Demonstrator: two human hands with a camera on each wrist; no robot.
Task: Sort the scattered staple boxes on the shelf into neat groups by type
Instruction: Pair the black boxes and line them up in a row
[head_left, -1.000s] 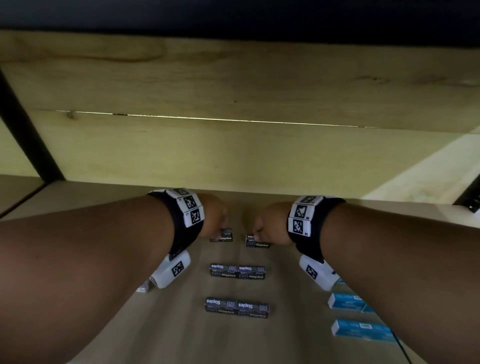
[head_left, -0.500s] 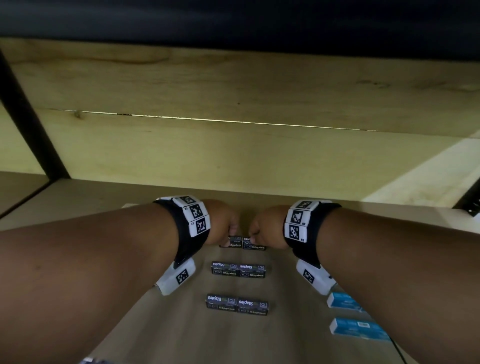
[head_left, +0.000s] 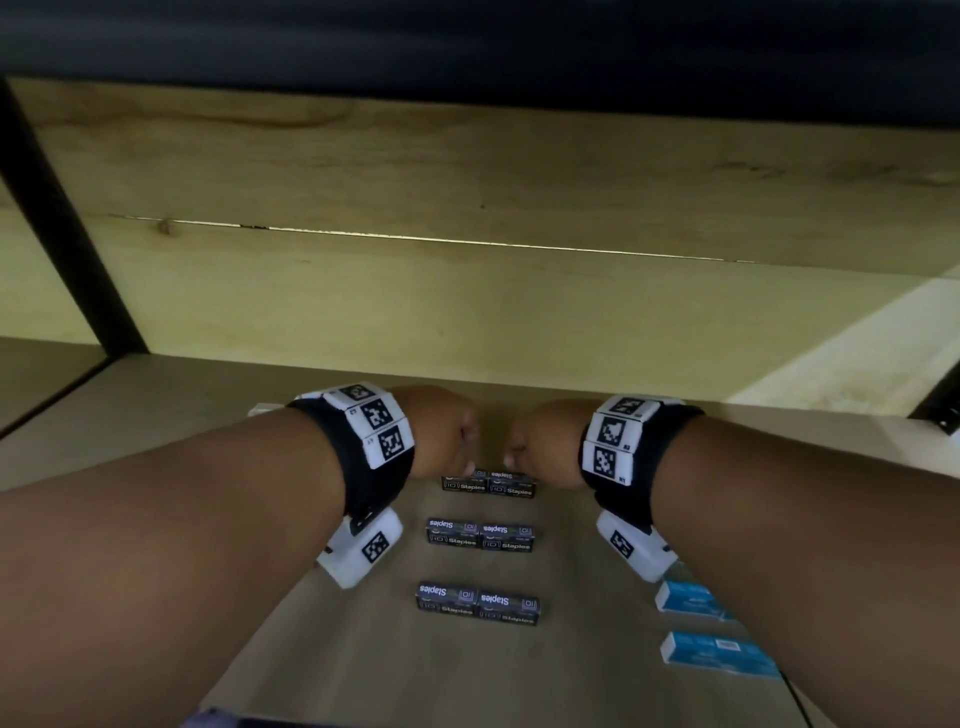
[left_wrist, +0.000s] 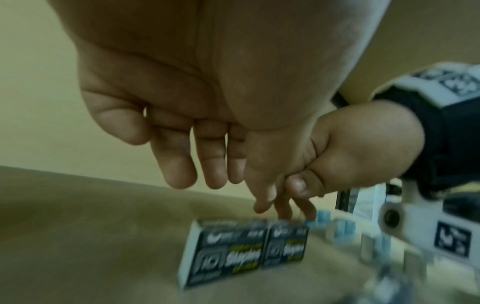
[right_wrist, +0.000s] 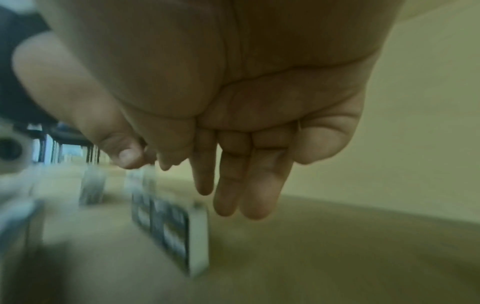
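While hovering over the far pair of dark boxes (head_left: 488, 483), left hand (head_left: 441, 434) and right hand (head_left: 543, 441) almost knuckle to knuckle, fingers hanging straight and loose, grasping nothing. Lying end to end on the shelf (head_left: 363, 649), touching. Two more dark pairs (head_left: 479, 535) nearer, same column. Blue boxes (head_left: 693, 600) off right, well apart.

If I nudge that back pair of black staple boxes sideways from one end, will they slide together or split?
Back pair of black staple boxes: flat, stiff cartons lying on their broad faces on the smooth wooden shelf, so likely to slide, not tip. Nothing visibly joins them; an end push should move both, an off-centre one may skew them. Probably dense for their size.
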